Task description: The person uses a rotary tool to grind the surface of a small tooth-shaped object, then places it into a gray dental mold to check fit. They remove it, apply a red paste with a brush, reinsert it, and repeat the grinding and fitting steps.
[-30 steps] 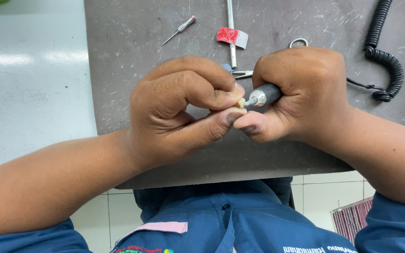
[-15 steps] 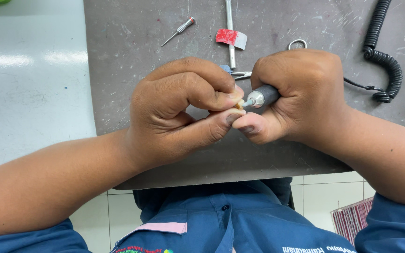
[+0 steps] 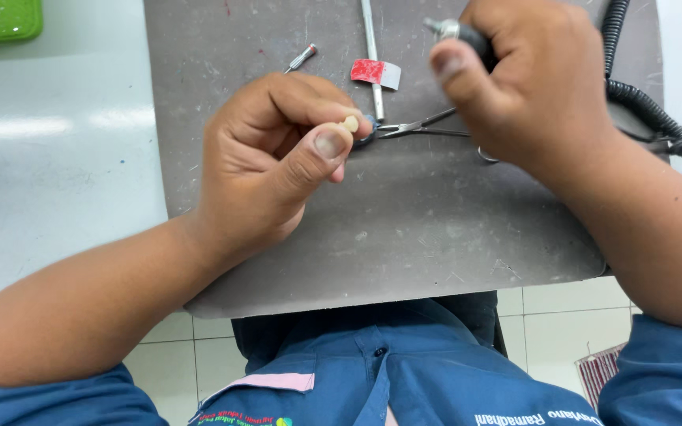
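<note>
Left hand pinching a small cream tooth-shaped piece, right hand lifted off with the rotary tool.

The left hand is curled over the scuffed grey mat, thumb and forefinger pressed together on a small cream-coloured tooth-shaped piece — its pale end pokes up and away from the person, just clear of the thumbnail. The right hand sits apart from it, up and to the right, fist closed around a dark handpiece with a metal tip; the tip points left, the tool's long axis running roughly across the mat. A black coiled cord trails off behind that hand. Between the two hands lie slim metal pliers, tips towards the left hand, on the white counter's mat.
</note>
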`<state>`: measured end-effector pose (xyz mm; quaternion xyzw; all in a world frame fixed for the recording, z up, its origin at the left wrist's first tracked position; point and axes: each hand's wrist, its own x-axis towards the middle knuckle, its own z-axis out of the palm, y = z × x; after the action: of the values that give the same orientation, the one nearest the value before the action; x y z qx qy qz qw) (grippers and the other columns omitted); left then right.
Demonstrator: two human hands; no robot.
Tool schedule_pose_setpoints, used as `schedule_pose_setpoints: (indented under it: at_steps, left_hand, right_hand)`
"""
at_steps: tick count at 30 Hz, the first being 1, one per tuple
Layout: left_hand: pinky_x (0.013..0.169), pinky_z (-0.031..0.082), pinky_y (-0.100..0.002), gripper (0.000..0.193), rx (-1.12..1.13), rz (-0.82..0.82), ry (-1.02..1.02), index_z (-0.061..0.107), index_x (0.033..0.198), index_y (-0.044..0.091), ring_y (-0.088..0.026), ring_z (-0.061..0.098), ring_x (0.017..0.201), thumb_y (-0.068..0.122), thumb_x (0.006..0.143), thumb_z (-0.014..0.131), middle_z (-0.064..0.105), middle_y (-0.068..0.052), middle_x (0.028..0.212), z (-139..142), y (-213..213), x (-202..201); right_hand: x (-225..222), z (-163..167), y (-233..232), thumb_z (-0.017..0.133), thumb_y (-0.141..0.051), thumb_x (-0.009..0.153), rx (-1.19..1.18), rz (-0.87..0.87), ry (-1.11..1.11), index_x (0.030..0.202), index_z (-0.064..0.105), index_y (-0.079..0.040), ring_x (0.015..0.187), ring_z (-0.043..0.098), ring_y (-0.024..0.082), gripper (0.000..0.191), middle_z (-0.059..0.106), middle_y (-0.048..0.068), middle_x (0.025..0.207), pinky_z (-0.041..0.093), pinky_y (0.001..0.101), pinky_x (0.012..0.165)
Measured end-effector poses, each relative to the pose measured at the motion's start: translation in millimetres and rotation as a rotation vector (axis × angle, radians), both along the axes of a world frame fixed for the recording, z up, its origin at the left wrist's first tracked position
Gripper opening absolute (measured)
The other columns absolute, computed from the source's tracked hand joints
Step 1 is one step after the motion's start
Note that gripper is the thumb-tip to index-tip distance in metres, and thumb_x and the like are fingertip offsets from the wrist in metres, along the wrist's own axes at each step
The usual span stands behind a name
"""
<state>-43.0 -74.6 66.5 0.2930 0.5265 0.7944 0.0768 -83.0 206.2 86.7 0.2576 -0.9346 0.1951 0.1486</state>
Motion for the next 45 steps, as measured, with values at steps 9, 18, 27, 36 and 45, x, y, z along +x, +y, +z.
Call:
schedule_pose_setpoints:
  at_steps: [9,18,27,36,45]
  left_hand:
    - [0.074,0.054,-0.019,0.012,-0.087,-0.009,0.178,0.063,0.115,0.005,-0.005,0.060,0.082,0.017,0.117,0.065,0.070,-0.004,0.107,-13,-18,-19]
    - [0.060,0.045,-0.019,0.011,-0.538,0.252,0.350,0.071,0.101,0.009,-0.006,0.057,0.068,0.012,0.099,0.081,0.070,0.000,0.094,-5,-23,-38]
    - [0.075,0.054,-0.027,0.011,-0.743,0.296,0.587,0.073,0.094,0.009,-0.014,0.065,0.085,0.015,0.097,0.082,0.069,-0.004,0.096,-7,-21,-40]
    - [0.081,0.056,-0.021,0.011,-0.400,0.210,0.191,0.065,0.101,0.006,-0.007,0.067,0.091,0.005,0.103,0.076,0.072,-0.004,0.104,-2,-12,-38]
    - [0.076,0.050,-0.021,0.012,-0.522,0.300,0.305,0.075,0.109,0.006,-0.007,0.061,0.081,0.011,0.102,0.082,0.075,-0.001,0.099,4,-15,-37]
  right_hand:
    - [-23,-22,4,0.065,-0.007,0.104,0.174,0.078,0.135,0.109,0.058,0.006,0.100,0.058,0.041,0.015,0.062,0.023,0.106,0.046,0.0490,0.090]
    - [-23,-18,-3,0.077,-0.012,0.102,0.247,0.025,0.129,0.112,0.062,0.001,0.113,0.055,0.039,0.022,0.061,0.020,0.114,0.042,0.0485,0.097]
    - [3,11,-29,0.087,-0.021,0.092,0.151,0.376,0.087,0.115,0.071,-0.008,0.111,0.059,0.030,0.031,0.064,0.008,0.111,0.040,0.0474,0.099]
    - [6,-3,-41,0.084,-0.020,0.091,0.144,0.447,0.151,0.114,0.070,-0.009,0.113,0.059,0.030,0.029,0.064,0.008,0.110,0.040,0.0465,0.098]
    - [11,6,-33,0.082,-0.020,0.098,-0.114,0.287,-0.228,0.118,0.067,-0.005,0.099,0.064,0.025,0.029,0.065,0.008,0.111,0.050,0.0377,0.086]
